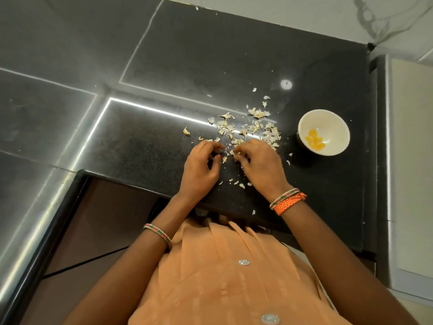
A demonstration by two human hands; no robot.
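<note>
A heap of dry garlic skins lies scattered on the black granite counter. My left hand and my right hand meet at the near edge of the heap, fingers curled. Between their fingertips they pinch a small pale garlic piece; most of it is hidden by the fingers. A white bowl stands to the right of the heap, with several peeled yellow cloves in it.
The counter's front edge runs just below my wrists, with a brown cabinet below it. A few loose skins lie near the right wrist. A pale wall borders the counter on the right.
</note>
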